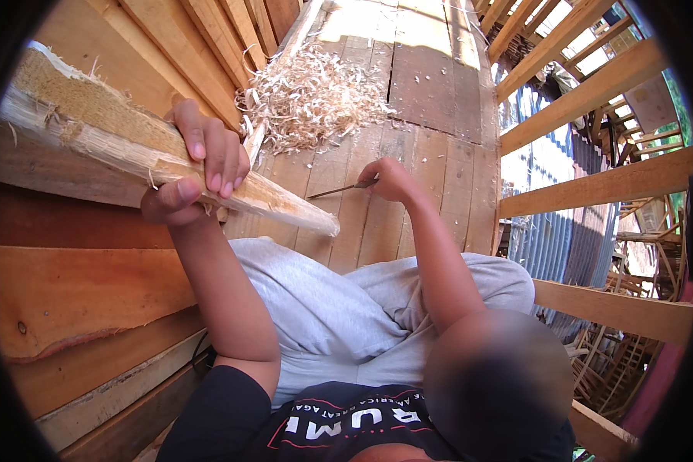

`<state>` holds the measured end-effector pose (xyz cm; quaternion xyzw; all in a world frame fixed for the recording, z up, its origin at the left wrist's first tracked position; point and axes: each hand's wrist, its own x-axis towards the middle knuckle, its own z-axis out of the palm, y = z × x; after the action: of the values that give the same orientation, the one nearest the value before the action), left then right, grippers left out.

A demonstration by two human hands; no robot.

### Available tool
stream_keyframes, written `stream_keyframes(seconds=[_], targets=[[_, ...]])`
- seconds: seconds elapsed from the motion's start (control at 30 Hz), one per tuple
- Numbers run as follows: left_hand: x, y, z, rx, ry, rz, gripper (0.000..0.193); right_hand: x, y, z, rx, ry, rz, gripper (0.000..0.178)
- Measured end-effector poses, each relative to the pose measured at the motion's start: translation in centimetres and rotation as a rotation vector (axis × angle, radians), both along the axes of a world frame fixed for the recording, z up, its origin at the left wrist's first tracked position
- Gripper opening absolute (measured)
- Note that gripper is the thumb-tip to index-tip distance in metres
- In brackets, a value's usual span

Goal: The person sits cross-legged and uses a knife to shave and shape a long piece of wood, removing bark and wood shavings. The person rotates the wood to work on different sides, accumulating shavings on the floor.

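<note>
Near edge: dark shirt (343,440) bore printed text. One row of large white capitals (371,419) stood across its front; a line of smaller white capitals (327,410) ran along the row's far side.

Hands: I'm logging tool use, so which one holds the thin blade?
The right hand, over the plank floor: it grips the thin blade, whereas the left hand clasps the rough wooden pole.
</note>
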<state>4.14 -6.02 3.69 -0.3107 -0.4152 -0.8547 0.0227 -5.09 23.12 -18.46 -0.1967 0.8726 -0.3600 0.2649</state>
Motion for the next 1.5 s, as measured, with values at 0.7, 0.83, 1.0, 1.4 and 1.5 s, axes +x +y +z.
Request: stream_keyframes(seconds=[0.7, 0.83, 1.0, 1.4, 1.5], targets=[[-0.1, -0.1, 0.0, -0.001, -0.020, -0.005, 0.034, 2.3, -4.0, -0.6, -0.109, 0.267, -0.063, 0.027], [-0.2, 0.0, -0.2, -0.003, -0.005, -0.013, 0.034, 2.1, -4.9, -0.7, -0.087, 0.410, -0.230, 0.026], [-0.1, -0.2, -0.3, 0.000, 0.000, -0.014, 0.033, -0.5, -0.6, 0.7, -0.045, 0.161, -0.065, 0.026], [-0.1, 0.4, -0.7, -0.027, -0.042, 0.353, 0.026, -1.0, 1.8, 3.2, 0.032, 0.144, -0.280, 0.023], [-0.6, 0.9, -1.3, -0.022, -0.033, 0.496, 0.024, 0.0, 0.8, 4.6, 0.086, 0.018, -0.212, 0.033]])
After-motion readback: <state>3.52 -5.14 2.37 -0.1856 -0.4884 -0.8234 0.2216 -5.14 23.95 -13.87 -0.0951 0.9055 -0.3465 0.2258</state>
